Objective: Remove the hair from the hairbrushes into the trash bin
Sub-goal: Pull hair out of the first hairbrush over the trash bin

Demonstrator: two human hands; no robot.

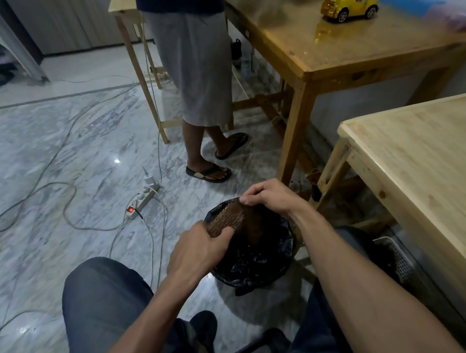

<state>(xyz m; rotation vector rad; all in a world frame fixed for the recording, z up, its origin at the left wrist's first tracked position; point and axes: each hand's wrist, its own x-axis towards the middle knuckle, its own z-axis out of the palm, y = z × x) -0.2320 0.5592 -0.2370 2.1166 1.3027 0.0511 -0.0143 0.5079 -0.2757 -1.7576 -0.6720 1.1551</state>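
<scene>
I sit with a hairbrush (225,218) held over a trash bin (256,268) lined with a black bag, on the floor between my knees. My left hand (198,250) grips the brush at its lower end, bristles facing up. My right hand (269,196) pinches a sheet of brown hair (250,224) at the far edge of the brush. The hair hangs from my fingers down into the bin's mouth. The brush handle is hidden under my left hand.
A person in grey shorts and sandals (201,95) stands just beyond the bin. A power strip (142,200) and cables lie on the marble floor to the left. Wooden tables stand right (430,179) and behind (328,51), one bearing a yellow toy car (349,5).
</scene>
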